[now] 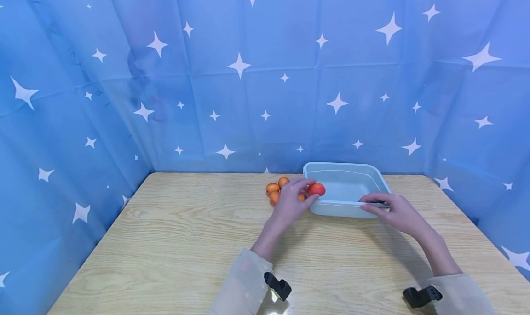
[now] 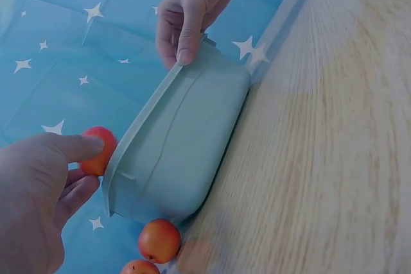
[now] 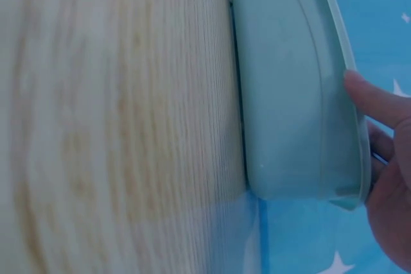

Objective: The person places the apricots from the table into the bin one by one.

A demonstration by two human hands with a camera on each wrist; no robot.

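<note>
Here's the left hand (image 1: 291, 199), grip pinched on a red fruit (image 1: 317, 189), right at the left end of the pale blue tub (image 1: 339, 209)! Over at the tub's right, the right hand (image 1: 396, 212) has its grip clamped on the near rim. Left of the tub, orange fruits (image 1: 272, 188) cluster on the table (image 1: 186, 241); behind it hangs a starry blue cloth (image 1: 285, 103).
</note>
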